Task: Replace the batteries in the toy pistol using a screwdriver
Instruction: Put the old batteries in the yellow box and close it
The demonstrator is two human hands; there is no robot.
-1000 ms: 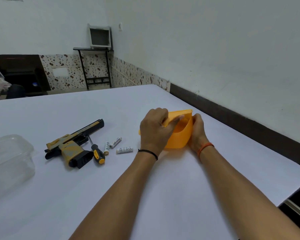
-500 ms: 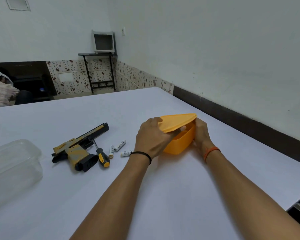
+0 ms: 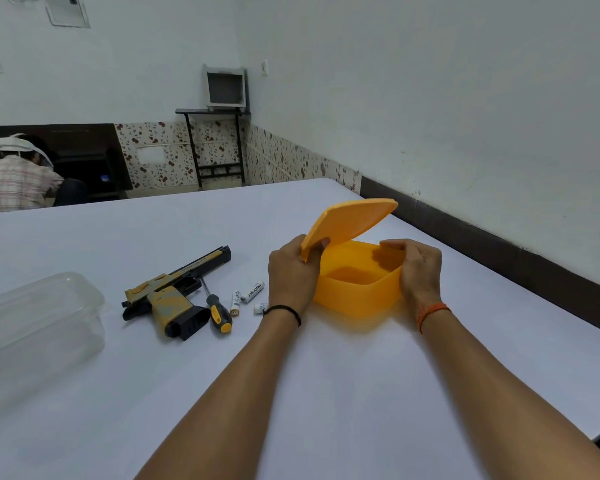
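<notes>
**Both hands on the orange box, pistol sitting off to your left**

Your left hand (image 3: 293, 271) pinches the near corner of the orange lid (image 3: 349, 221), thumb under and fingers curled over the edge, tilting it up with its far side raised above the box. Your right hand (image 3: 418, 268) grips the right wall of the orange box (image 3: 355, 294), fingers hooked over the rim. The box is smooth translucent plastic, squarish with rounded corners, and it sits flat on the white table (image 3: 326, 393).

The toy pistol (image 3: 174, 292) lies on its side well left of your left hand, barrel pointing away toward the far right. It's tan and yellow with worn-looking blotches and a black base on the grip. Just beside it on the right is the screwdriver (image 3: 217, 311), chunky black and yellow handle toward you, thin metal shaft running under the pistol's barrel. Between the screwdriver and your left wrist are three small white batteries (image 3: 253, 292), cylinders with dark print; one is partly hidden behind your wrist.

A clear, rounded plastic container (image 3: 32, 327) sits at the table's left edge.
</notes>
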